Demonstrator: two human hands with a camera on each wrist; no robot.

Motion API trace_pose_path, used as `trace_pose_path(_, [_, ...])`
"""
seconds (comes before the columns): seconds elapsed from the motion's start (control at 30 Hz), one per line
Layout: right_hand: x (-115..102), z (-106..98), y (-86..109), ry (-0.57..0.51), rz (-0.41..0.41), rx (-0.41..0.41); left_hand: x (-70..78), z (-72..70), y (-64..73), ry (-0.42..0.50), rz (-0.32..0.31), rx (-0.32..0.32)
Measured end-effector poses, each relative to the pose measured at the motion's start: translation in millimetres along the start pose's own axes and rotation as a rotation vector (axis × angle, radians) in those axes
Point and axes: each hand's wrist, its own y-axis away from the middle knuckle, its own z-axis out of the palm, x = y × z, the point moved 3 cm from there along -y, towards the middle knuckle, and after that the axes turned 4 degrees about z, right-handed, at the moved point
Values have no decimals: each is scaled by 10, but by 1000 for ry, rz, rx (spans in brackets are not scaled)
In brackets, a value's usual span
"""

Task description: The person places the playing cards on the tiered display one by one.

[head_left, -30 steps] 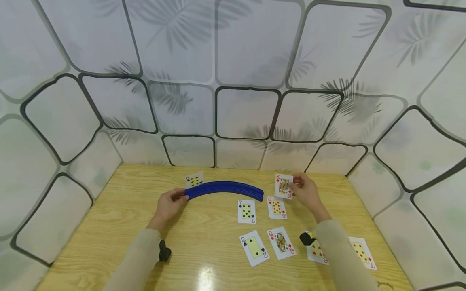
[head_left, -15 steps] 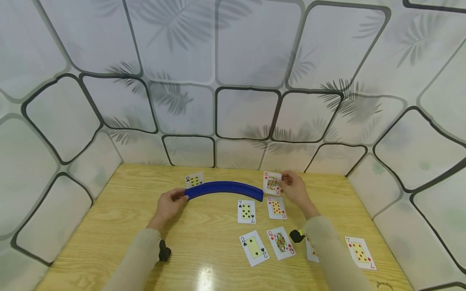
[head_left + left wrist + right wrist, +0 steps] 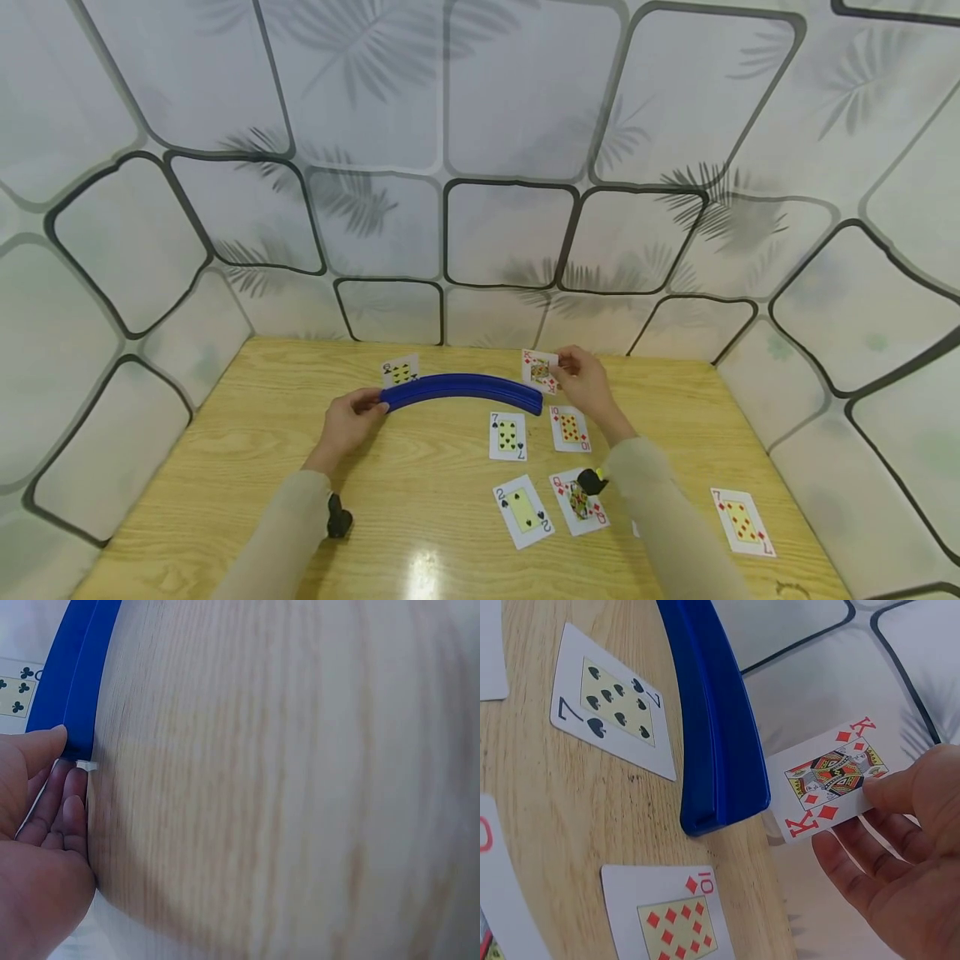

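Note:
A curved blue card holder (image 3: 461, 385) stands on the wooden table. At its left end, my left hand (image 3: 349, 427) pinches it, and the left wrist view has the thumb on top of the blue end (image 3: 64, 690). A clubs card (image 3: 400, 369) shows behind that end, its lower part hidden by the holder. My right hand (image 3: 588, 388) holds the king of diamonds (image 3: 832, 778) between thumb and fingers, face toward me. In the head view the king's lower edge overlaps the holder's right end.
In front of the holder lie the seven of spades (image 3: 508, 437), ten of diamonds (image 3: 569, 428), two of spades (image 3: 523, 511) and queen of diamonds (image 3: 577, 508). The seven of diamonds (image 3: 742, 522) lies far right. My right sleeve (image 3: 660, 508) mostly covers another card. A patterned wall (image 3: 495, 233) rises behind.
My right hand has carried the king of diamonds leftward, from above the ten of diamonds to behind the holder's right end. The left hand and holder have stayed put.

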Motion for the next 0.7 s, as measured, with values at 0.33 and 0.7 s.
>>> trace_pose_path(0.33, [-105,106,-66,-11,-17,27,1,0,-3,-7,2,0])
trace_pose_path(0.7, [-255,270,-83,-63,15,-10,7,0,-10,-9,4,11])
